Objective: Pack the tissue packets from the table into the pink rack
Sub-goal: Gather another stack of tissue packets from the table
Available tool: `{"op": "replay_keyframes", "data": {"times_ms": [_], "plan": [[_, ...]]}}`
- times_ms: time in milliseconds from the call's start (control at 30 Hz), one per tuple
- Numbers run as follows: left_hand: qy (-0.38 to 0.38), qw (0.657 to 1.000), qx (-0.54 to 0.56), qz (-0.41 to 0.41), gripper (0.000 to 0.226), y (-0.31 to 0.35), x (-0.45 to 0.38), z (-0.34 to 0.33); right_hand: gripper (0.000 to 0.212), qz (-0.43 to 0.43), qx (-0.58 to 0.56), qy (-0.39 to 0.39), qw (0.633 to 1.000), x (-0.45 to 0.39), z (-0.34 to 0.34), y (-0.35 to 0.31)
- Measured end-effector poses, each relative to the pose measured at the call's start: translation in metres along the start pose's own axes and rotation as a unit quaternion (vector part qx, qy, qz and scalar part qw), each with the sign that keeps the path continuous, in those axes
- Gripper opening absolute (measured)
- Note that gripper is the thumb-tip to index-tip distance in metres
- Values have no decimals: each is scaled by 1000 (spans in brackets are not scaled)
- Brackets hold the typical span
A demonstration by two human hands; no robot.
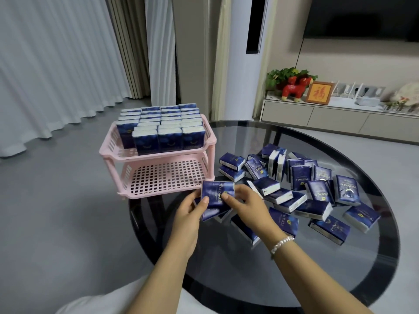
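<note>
A pink two-tier rack (118, 155) stands at the left edge of the round glass table (374, 279). Its top tier is filled with upright blue tissue packets (169, 138); the bottom tier (165, 177) holds nothing. Both hands hold a small stack of blue packets (215, 193) just in front of the rack's lower right corner. My left hand (189, 211) grips the stack's left side with the thumb on top. My right hand (246, 203) pinches its right side. Several loose packets (317, 196) lie scattered on the table to the right.
Grey floor lies left of the table, with curtains behind. A low TV cabinet (317, 114) with a red toy horse, a plant and a framed picture stands at the back right. A bead bracelet (282, 244) is on my right wrist.
</note>
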State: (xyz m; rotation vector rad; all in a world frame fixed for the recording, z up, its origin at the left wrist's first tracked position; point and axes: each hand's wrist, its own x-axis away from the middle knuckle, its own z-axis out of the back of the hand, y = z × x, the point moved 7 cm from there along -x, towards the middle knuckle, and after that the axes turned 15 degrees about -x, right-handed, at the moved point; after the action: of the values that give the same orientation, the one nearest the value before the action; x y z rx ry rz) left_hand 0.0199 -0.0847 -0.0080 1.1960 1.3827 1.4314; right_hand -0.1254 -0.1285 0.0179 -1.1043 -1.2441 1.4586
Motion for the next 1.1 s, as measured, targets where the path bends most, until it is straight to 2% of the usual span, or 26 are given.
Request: {"op": "replay_keyframes", "data": {"times_ms": [67,167,300,400,500,567,633,700,733,833,967,1100], "plan": [[10,999,36,19,26,-2,1,4,20,-50,-117,31,991,-2,2,2],[31,998,42,37,27,-6,1,12,9,-64,-179,53,980,-3,7,-4],[28,996,76,43,25,-5,0,14,22,-85,-126,25,988,-4,8,-2],[10,994,100,53,23,-4,2,8,19,-93,-91,10,991,-3,0,4],[-5,994,93,59,17,-3,6,3,17,-103,-106,17,989,-1,-11,8],[-4,994,87,63,27,-3,8,4,15,-106,-105,24,989,-1,-13,9],[2,996,62,56,45,-2,8,8,13,-85,-88,10,992,-1,-16,6],[6,999,-3,48,61,-2,8,12,14,-29,-31,-15,999,0,-18,0],[0,998,-40,46,59,-3,8,13,16,3,7,-29,1000,0,-19,-4],[-38,993,-103,31,31,-4,7,16,29,54,56,-57,995,1,-23,-9],[-82,983,-164,-5,45,-2,7,33,53,-7,-37,-113,993,6,-35,0],[-79,949,-304,-15,53,-13,6,55,58,30,63,-144,987,8,-45,-1]]}}
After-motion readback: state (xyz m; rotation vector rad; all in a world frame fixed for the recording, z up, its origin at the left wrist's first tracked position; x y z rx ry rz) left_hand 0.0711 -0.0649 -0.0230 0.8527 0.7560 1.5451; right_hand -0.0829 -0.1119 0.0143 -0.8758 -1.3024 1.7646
